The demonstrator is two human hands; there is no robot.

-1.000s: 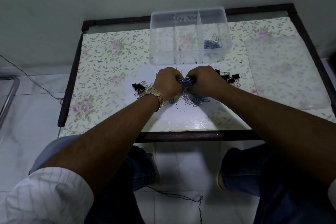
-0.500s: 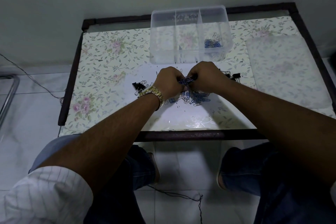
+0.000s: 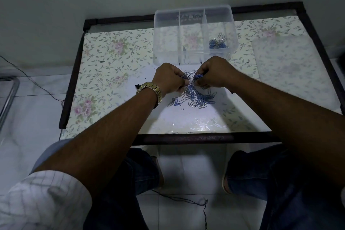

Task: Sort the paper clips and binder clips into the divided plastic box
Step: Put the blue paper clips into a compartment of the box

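Just near the divided plastic box (image 3: 194,30), both hands pinched tangled paper clips (image 3: 194,97): left hand (image 3: 169,80), right hand (image 3: 212,73). Its right compartment, already holding clips, lay just beyond the right hand.

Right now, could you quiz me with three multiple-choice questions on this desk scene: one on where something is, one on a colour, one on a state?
1. Which compartment of the divided plastic box holds clips?
A. left
B. middle
C. right

2. What colour are most paper clips in the loose pile?
A. blue
B. red
C. yellow

3. How is the box?
A. open, lid off
B. lidded
C. upside down

Answers:
1 C: the sorted clips lie in the right section.
2 A: the tangle under the left hand and right hand is blue with some silver.
3 A: its rim and dividers show.
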